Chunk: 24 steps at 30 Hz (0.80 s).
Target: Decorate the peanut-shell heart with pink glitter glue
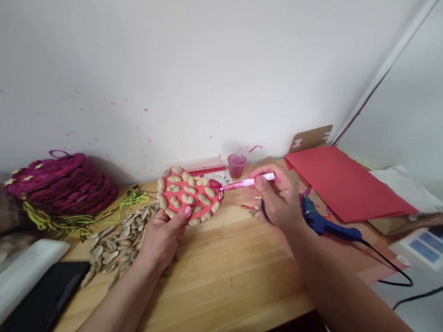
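Note:
My left hand [163, 236] is closed on the lower edge of a red card piece [180, 200] with rows of peanut shells stuck on it, thumb on the front. It is held up over the table. In my right hand [279, 196] is a pink-smeared paintbrush [249, 181] with a pale handle, pinched between thumb and fingers. Its tip meets the card's right edge, where a shell [215, 184] is coated in wet dark pink. Behind the brush stands a small clear cup [236, 165] of pink paint, near the wall.
Loose peanut shells [118, 245] lie to the left, beside a stack of purple-painted braided pieces [65, 184] with yellow-green strings. A black phone-like slab [47, 295] is at front left. To the right are a blue glue gun [329, 227] with its cord, red sheets [346, 182] and a power strip [430, 246].

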Motion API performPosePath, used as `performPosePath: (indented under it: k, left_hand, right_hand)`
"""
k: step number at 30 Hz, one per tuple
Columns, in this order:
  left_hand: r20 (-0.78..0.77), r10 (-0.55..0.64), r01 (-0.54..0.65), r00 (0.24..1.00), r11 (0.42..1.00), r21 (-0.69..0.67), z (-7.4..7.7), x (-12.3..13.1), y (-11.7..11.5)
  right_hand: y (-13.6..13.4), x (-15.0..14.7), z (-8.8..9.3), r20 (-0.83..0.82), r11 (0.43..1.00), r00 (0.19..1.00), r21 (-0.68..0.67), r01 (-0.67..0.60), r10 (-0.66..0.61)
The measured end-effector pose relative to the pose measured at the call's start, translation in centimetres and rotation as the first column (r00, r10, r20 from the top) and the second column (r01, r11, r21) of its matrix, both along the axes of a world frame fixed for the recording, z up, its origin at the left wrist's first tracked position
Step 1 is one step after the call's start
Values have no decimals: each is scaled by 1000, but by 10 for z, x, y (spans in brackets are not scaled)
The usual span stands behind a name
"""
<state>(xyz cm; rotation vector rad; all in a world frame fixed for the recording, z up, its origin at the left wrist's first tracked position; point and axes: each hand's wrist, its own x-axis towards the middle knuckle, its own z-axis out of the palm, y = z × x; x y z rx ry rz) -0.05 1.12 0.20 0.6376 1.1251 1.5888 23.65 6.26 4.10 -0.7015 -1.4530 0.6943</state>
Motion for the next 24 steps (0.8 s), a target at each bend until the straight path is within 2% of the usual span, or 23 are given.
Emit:
performPosePath:
  k: [6, 10, 17, 24]
  left_hand:
    - [44, 0, -1, 999, 1000, 14, 8, 3, -1]
    - [45, 1, -1, 999, 1000, -5, 7, 2, -1]
    - [117, -21, 20, 993, 1000, 13, 8, 5, -1]
    - [122, -25, 26, 992, 1000, -8, 10, 5, -1]
  right_hand:
    - [0, 3, 0, -22, 998, 1000, -50, -23, 22]
    - [-1, 2, 0, -31, 1000, 999, -20, -13, 13]
    - [-3, -1, 0, -29, 996, 997, -38, -76, 75]
    - [-2, 1, 4, 7, 1000, 1000, -18, 2, -2]
